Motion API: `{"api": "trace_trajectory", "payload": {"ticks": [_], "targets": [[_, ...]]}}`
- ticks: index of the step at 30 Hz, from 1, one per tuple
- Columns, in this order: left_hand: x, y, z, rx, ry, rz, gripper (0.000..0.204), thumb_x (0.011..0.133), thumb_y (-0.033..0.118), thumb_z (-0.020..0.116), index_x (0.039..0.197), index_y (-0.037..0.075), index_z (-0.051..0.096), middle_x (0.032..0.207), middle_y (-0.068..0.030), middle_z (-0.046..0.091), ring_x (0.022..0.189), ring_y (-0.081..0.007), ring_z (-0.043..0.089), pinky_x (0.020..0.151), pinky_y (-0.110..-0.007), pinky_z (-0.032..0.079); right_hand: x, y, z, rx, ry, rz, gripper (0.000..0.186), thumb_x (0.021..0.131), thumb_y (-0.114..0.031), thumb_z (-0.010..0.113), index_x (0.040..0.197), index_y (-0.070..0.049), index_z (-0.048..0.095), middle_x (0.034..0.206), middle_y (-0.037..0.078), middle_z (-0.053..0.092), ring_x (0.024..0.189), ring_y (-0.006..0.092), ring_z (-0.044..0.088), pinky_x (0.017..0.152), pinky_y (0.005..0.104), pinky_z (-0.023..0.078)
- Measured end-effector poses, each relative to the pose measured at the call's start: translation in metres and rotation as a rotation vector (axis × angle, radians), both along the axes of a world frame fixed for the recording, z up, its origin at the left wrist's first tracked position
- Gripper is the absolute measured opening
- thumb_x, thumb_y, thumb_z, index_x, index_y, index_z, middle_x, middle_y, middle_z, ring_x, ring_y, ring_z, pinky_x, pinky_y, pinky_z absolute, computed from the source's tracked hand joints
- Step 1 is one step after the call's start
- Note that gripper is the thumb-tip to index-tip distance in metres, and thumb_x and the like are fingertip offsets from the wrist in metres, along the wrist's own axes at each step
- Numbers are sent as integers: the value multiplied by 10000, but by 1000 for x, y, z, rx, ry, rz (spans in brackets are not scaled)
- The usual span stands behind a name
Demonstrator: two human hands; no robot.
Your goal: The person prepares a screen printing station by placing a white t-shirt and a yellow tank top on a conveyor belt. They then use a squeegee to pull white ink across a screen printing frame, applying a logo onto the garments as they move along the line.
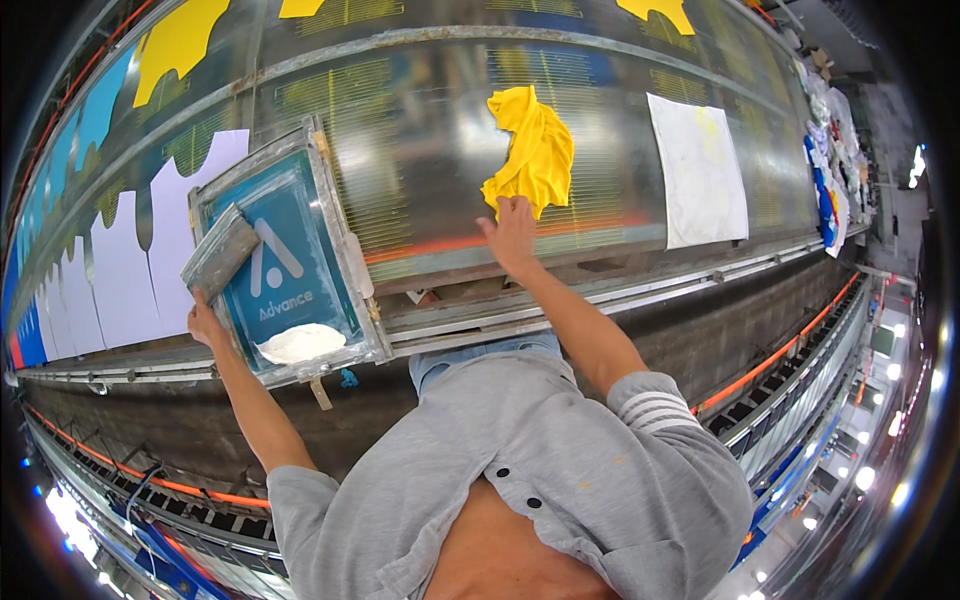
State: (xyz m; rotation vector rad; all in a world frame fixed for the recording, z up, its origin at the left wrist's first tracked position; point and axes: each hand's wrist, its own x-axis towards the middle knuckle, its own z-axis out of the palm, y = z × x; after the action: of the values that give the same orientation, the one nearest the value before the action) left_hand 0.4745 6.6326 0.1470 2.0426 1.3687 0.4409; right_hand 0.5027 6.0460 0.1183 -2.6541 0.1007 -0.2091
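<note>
Handling the yellow cloth [538,155] well calls for a light right hand [514,238], whose pinch I cannot confirm, while the left hand [206,322] grips the squeegee [222,250] over the screen [287,190].

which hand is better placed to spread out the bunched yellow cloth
Probably the right hand: its fingers are at the lower edge of the cloth, and it shows no tool. The left hand is farther off, at the screen, holding the squeegee.
</note>
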Motion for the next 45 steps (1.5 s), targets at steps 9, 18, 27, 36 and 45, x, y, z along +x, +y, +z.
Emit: {"api": "trace_trajectory", "payload": {"ticks": [9,18,27,36,45], "targets": [[34,-253,86,-45,-544,-462,236,950,171,580,1080,2,680,1019,-84,694,891,-149,602,819,-296,478,19,-98,59,1325,56,-146,146,935,-125,592,1027,-12,598,817,-5,572,673,67,498,592,243,426],[88,-586,70,308,-346,-1572,440,739,50,737,1166,105,645,1402,-100,490,1381,-341,315,1154,-434,228,-39,-277,259,1053,320,838,70,828,-50,623,836,14,648,697,54,632,548,127,521,506,282,381],[170,-563,212,-934,-769,-1431,455,880,281,668,1217,-3,554,1158,-139,622,1062,-197,621,888,-320,528,97,-371,283,1622,-328,312,369,1019,-280,477,1262,-6,522,1111,83,617,1017,133,576,897,305,467],[-10,-547,15,-2215,-392,-513,728,901,513,593,1414,35,397,1394,-132,498,1253,-292,510,1027,-426,436,-49,-286,50,1860,758,-151,672,992,-534,397,1415,-12,395,1387,109,510,1277,249,487,1050,390,418],[-60,-517,16,-1519,-266,-558,387,867,34,667,1238,-21,568,1204,-104,639,1086,-213,619,956,-353,486,-68,-305,79,1605,559,-159,331,950,-130,566,1230,45,557,1144,96,654,1011,181,645,878,311,520]]}}
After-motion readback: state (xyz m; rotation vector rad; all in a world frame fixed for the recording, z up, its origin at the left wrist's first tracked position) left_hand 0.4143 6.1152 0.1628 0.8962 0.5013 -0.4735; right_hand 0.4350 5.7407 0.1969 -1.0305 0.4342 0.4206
